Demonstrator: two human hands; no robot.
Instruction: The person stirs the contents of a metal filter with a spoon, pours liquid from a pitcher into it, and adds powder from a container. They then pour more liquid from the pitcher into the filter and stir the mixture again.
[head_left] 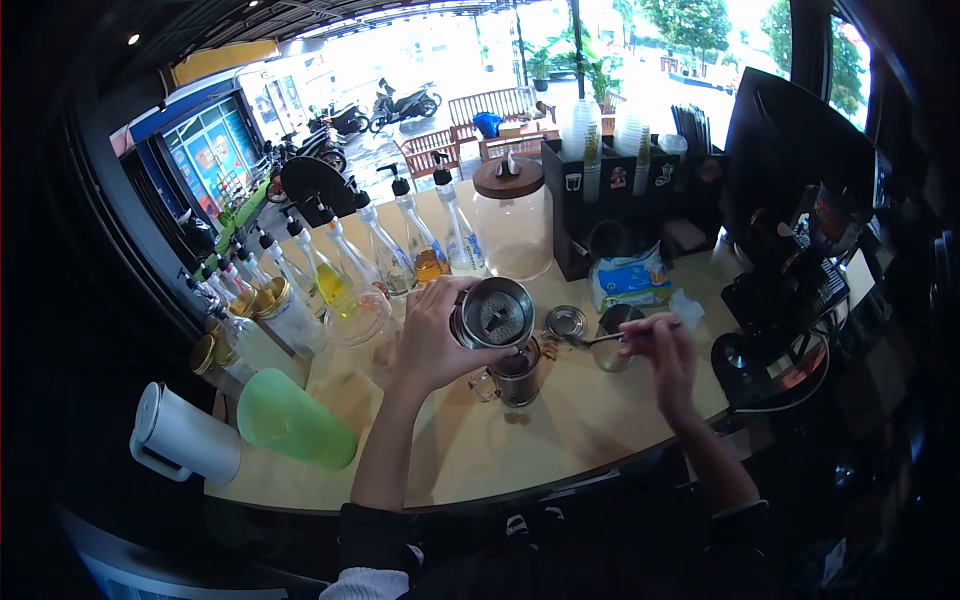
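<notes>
My left hand [440, 340] is wrapped round a round metal container [498, 312] with a perforated inside, tilted so its opening faces me. Just below it stands a glass mug [516, 382] with dark contents, its handle to the left. My right hand [665, 362] pinches a thin metal spoon [605, 339], whose tip points left. Behind the spoon is a clear glass [618, 352]. A small round metal dish [566, 321] lies between the container and the glass, with brown crumbs beside it.
Pump bottles [428, 255] line the left back. A large lidded jar [515, 225] stands behind the container. Near the left front are a green pitcher [295, 420] and a white jug [190, 432]. A blue packet [630, 277] lies at the back right, before a black cup holder [580, 215].
</notes>
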